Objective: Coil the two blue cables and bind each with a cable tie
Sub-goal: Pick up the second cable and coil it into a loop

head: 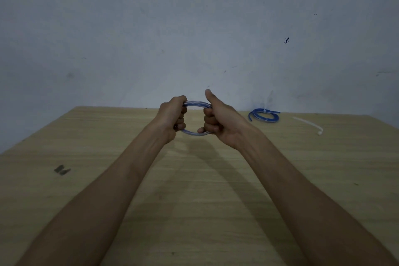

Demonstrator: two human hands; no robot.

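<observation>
1. Coil in hand: a blue, glossy plastic cable wound into a small round coil (197, 103) is held in the air between both hands. It sits above the far half of the table and is clear of the surface.
2. Grip, left side: the left hand (172, 115) has its fingers curled tightly round the left arc of the held coil, with the back of the hand towards the camera.
3. Grip, right side: the right hand (219, 122) has its fingers wrapped round the right arc of the same coil. Its thumb stands straight up, off the cable.
4. Second item: another blue plastic cable coil (263, 116) lies flat on the table near the far edge, to the right and well apart from the hands. One cable end juts out to the right.
5. Binding: a thin white tie tail (267, 104) rises from the far side of the lying coil. It is blurred, and whether it is drawn tight cannot be told.
6. Loose item: a white plastic cable tie (308, 124) lies on the table to the right of the lying coil, apart from it, with its head end nearer the camera.
7. Surface: the light wooden table (194, 190) bears a dark smudge (62, 170) on its left part.
8. Background: a pale grey wall (151, 28) stands behind the table, with a small dark mark (286, 40) on the right.
</observation>
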